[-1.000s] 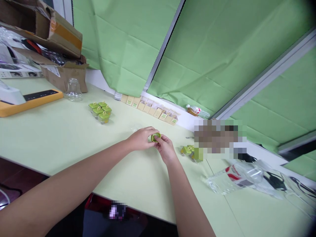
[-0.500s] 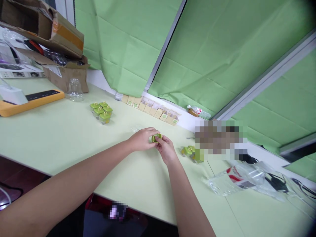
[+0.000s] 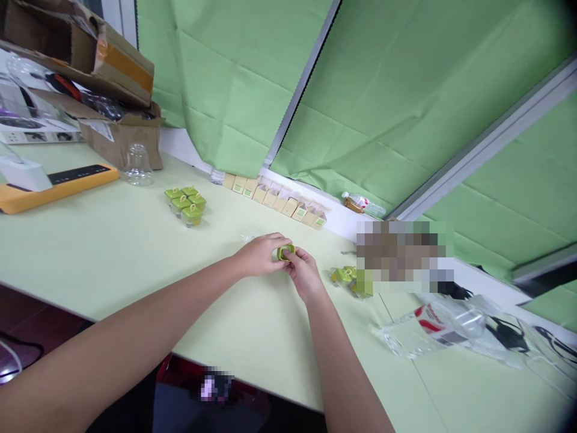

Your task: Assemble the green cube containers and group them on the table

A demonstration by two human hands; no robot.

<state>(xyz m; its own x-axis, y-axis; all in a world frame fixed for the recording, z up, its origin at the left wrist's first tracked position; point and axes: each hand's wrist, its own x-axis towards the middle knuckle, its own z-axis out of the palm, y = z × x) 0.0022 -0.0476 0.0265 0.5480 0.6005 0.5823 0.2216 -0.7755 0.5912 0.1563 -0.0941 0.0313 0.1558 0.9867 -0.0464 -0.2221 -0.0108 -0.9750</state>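
Over the middle of the pale table point(image 3: 252, 319), both my hands hold a small green lid point(image 3: 285, 248) with its hollow underside turned up. My left hand point(image 3: 259, 255) pinches its left edge between thumb and fingers. Closed on the right edge, my right hand point(image 3: 305, 270) has its thumb over the hollow. Just behind the left hand lies a small clear plastic piece point(image 3: 249, 233), partly hidden. Several small clear containers with green lids point(image 3: 186, 203) stand in a cluster to the left. More green-lidded containers point(image 3: 345, 276) sit right of my right hand.
A row of small cardboard boxes point(image 3: 273, 196) lines the wall. At the left are a yellow power strip point(image 3: 81, 181), a clear dome-shaped vessel point(image 3: 137, 165) and cardboard boxes point(image 3: 121, 135). A large clear bottle point(image 3: 433, 325) lies at the right; a smaller bottle point(image 3: 364, 205) lies on the ledge.
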